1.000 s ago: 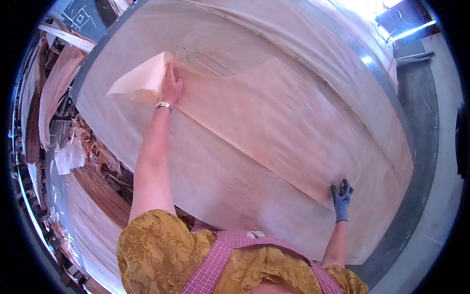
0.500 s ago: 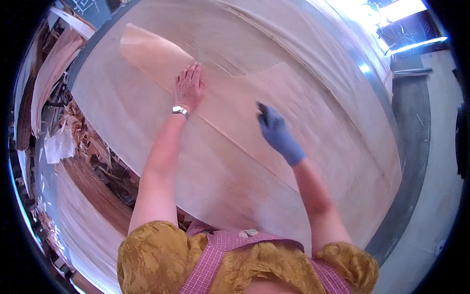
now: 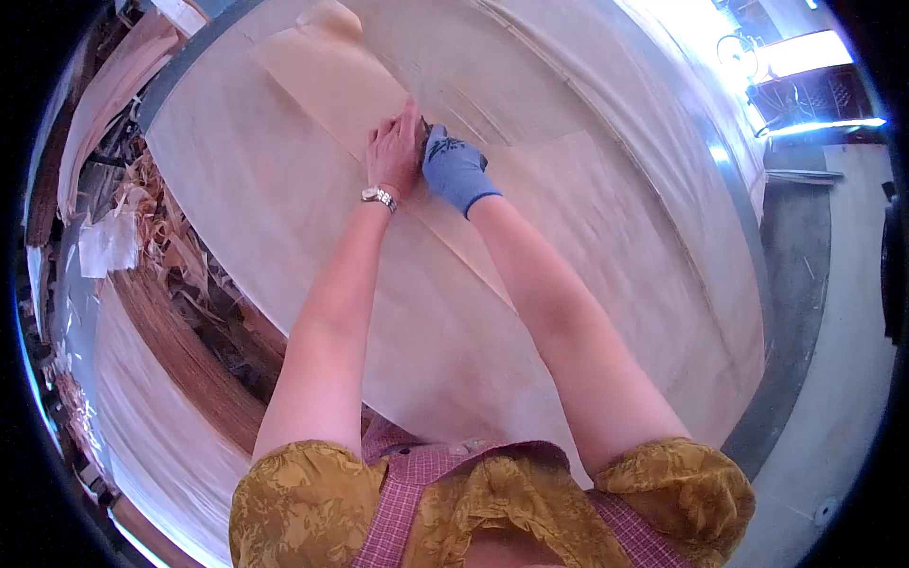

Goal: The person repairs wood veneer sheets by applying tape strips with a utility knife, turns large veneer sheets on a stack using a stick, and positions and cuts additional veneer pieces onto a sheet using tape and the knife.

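My bare left hand point(image 3: 394, 151), with a metal watch at the wrist, lies flat on a strip of thin wood veneer point(image 3: 331, 80), its fingers stretched out. Right beside it is my right hand point(image 3: 454, 170) in a blue glove with a dark print. The gloved fingers are closed around a small dark tool point(image 3: 425, 130), mostly hidden, at the fingertips of my left hand. At its far end the veneer strip curls up. Under it spreads a large pale veneer sheet point(image 3: 417, 322) with long creases and overlapping edges.
Veneer scraps and shavings point(image 3: 166, 227) are heaped at the left, by a brown stack of sheets point(image 3: 189, 360). A grey table edge point(image 3: 753, 204) borders the sheets on the right. A bright lamp point(image 3: 805, 57) shines at the upper right.
My right hand has moved left and away from me, up against my left hand. The far end of the veneer strip now curls up more.
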Available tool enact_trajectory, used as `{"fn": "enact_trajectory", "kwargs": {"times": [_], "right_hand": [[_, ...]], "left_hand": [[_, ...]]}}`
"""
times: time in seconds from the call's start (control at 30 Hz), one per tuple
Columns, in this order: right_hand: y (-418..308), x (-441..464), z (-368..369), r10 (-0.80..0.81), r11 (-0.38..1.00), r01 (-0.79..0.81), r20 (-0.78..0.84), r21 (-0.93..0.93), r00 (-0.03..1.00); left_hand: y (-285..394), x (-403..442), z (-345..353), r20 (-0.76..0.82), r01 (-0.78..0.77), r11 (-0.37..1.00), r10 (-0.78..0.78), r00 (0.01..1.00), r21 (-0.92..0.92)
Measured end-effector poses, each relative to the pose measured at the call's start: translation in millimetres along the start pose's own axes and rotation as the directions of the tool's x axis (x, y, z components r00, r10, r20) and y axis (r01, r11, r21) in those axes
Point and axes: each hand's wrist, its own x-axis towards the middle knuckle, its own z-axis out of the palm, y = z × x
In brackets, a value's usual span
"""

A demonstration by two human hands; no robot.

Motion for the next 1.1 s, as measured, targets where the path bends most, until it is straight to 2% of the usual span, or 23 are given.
{"fn": "enact_trajectory", "kwargs": {"times": [0.1, 0.17, 0.23, 0.3, 0.37, 0.47, 0.5, 0.57, 0.6, 0.7, 0.73, 0.77, 0.87, 0.9, 0.97, 1.1], "right_hand": [[9.1, -15.9, 11.3, -0.049, 0.999, 0.049, -0.005, -0.009, 0.999], [24.5, -57.0, 27.3, -0.113, 0.994, 0.113, -0.050, -0.007, 0.992], [46.7, -94.3, 62.0, -0.180, 0.976, 0.166, -0.096, -0.142, 0.979], [64.3, -149.3, 64.6, -0.085, 0.995, 0.084, -0.015, -0.060, 0.996], [89.5, -205.1, 60.8, -0.047, 0.996, 0.056, 0.110, -0.075, 0.993], [129.6, -274.8, 65.7, -0.022, 0.996, 0.033, 0.122, -0.089, 0.992], [139.7, -287.6, 66.4, -0.005, 0.999, 0.010, 0.131, -0.036, 0.991], [161.1, -307.5, 69.4, 0.023, 0.997, -0.034, 0.145, 0.074, 0.989], [166.3, -310.0, 78.5, 0.016, 0.996, -0.024, 0.101, 0.085, 0.995], [166.6, -308.4, 96.8, 0.001, 0.991, 0.003, -0.036, 0.131, 0.999], [163.2, -312.7, 89.3, -0.006, 0.988, 0.016, -0.067, 0.150, 0.998], [161.7, -309.6, 90.5, -0.010, 0.991, 0.013, -0.030, 0.134, 1.000], [177.9, -325.1, 109.0, -0.005, 0.999, 0.005, -0.003, 0.053, 1.000], [187.1, -334.0, 111.0, -0.016, 1.000, 0.016, -0.017, 0.013, 1.000], [221.0, -376.5, 112.6, 0.015, 0.994, -0.015, 0.004, 0.108, 1.000], [273.7, -461.0, 121.5, 0.092, 0.966, -0.098, 0.037, 0.241, 0.995]], "left_hand": [[-8.7, 2.5, 13.0, -0.045, -0.043, 0.998, 0.045, 0.998, 0.046], [-5.5, 1.8, 6.4, -0.010, -0.031, 0.998, 0.032, 0.999, 0.047], [-5.9, -0.5, 5.0, -0.004, -0.036, 0.997, 0.037, 0.999, 0.070], [-12.4, 1.2, 14.8, -0.021, -0.069, 0.992, 0.071, 0.997, 0.109], [-13.4, 0.9, 14.8, -0.025, -0.089, 0.987, 0.093, 0.995, 0.131], [-48.4, 9.8, 45.6, -0.107, -0.179, 0.977, 0.191, 0.976, 0.112], [-58.6, 11.8, 56.9, -0.148, -0.219, 0.971, 0.232, 0.961, 0.097], [-60.5, 13.3, 48.7, -0.097, -0.119, 0.992, 0.122, 0.988, 0.036], [-50.2, 16.4, 45.4, -0.072, -0.072, 0.997, 0.073, 0.995, 0.013], [24.7, -39.0, 44.5, -0.091, -0.398, 0.914, 0.404, 0.910, 0.073], [75.8, -75.5, 37.3, 0.095, -0.360, 0.932, 0.363, 0.927, -0.051], [119.1, -106.5, 29.4, 0.285, -0.296, 0.942, 0.331, 0.900, -0.160], [171.9, -149.5, 21.0, 0.368, -0.465, 0.861, 0.372, 0.852, 0.206], [176.0, -152.6, 24.8, 0.390, -0.470, 0.863, 0.375, 0.841, 0.185], [163.8, -146.5, 33.8, 0.437, -0.467, 0.870, 0.363, 0.823, 0.157], [157.8, -141.2, 29.8, 0.494, -0.411, 0.884, 0.260, 0.829, 0.224]]}}
